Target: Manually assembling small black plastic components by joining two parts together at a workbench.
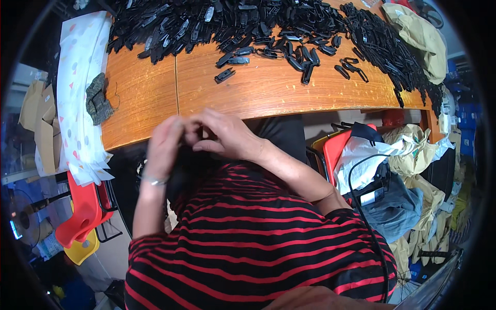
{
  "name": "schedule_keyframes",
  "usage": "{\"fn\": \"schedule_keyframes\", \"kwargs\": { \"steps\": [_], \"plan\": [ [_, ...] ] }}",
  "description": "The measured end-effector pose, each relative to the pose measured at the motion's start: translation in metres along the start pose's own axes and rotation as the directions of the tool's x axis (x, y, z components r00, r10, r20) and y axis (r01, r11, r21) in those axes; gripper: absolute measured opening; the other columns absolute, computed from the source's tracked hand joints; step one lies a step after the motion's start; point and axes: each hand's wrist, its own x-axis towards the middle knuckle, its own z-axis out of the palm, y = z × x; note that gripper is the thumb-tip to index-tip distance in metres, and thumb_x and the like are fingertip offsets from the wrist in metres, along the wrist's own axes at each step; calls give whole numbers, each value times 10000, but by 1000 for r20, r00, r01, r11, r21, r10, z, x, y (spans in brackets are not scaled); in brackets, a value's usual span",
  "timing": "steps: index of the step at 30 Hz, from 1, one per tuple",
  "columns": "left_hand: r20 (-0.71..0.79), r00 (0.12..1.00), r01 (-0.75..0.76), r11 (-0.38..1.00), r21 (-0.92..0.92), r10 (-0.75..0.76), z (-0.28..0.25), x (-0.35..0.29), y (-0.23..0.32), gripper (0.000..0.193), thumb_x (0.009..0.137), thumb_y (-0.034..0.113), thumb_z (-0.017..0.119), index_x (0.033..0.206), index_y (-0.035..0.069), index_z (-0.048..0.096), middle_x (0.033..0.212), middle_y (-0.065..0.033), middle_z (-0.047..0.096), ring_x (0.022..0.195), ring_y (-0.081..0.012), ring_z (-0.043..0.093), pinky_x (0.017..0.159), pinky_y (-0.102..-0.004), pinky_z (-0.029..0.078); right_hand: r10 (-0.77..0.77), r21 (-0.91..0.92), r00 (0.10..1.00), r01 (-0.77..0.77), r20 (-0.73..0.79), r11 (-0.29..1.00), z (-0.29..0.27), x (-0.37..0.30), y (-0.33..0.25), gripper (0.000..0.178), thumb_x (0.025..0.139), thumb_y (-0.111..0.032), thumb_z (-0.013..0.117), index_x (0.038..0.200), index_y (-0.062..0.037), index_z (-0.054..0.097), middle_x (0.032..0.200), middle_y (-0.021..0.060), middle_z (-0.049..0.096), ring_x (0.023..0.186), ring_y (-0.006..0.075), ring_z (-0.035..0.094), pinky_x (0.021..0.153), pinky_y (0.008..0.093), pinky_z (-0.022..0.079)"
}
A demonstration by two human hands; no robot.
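I saw the left hand [165, 138] and right hand [223, 135] curled close together by the desk [139, 88], maybe holding something I couldn't make out, likely doing fiddly work that needed steady moves next, while a loose black clip [224, 76] lay at one o'clock from them.

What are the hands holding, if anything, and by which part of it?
It cannot be told: the left hand is blurred, the right hand is curled, and no held thing shows clearly.
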Motion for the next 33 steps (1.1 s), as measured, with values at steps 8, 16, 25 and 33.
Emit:
{"fn": "schedule_keyframes", "kwargs": {
  "steps": [8, 16, 25, 33],
  "plan": [
    [-385, 922, 238, 725, 646, 40, -107, -62, 8, 203, 871, 102, 664, 1032, -21, 666, 891, -114, 699, 837, -170, 662, 731, -293, 504, -3, -427, 649, -496, -760, 756, -115, -51, 53, 219, 798, -192, 751, 937, -44, 667, 806, 96, 648, 721, 231, 650, 671, 333, 514],
    [-110, 896, -157, 537, 829, 431, 23, 70, -8, 345, 796, 187, 727, 1100, 57, 630, 949, -98, 658, 889, -280, 640, 763, -356, 509, 234, -363, 521, -793, -821, 490, -145, -49, 58, 292, 802, -269, 738, 945, -20, 682, 912, 147, 673, 831, 338, 658, 750, 409, 507],
    [-61, 841, -261, 500, 826, 538, 58, 110, -15, 231, 744, 148, 750, 932, 70, 642, 914, -100, 608, 894, -303, 587, 735, -396, 484, -86, -602, 672, -591, -736, 536, -132, -47, 55, 185, 730, -155, 782, 808, -56, 646, 902, 92, 596, 879, 283, 560, 737, 386, 459],
    [-137, 931, -294, 916, 273, 339, 65, 103, -12, 186, 797, 23, 704, 965, 32, 624, 832, -23, 609, 663, -125, 570, 605, -245, 465, -309, -684, 761, -231, -570, 692, -116, -20, 39, 144, 790, -37, 695, 896, -37, 599, 907, 113, 632, 836, 312, 623, 736, 385, 497]
  ]
}}
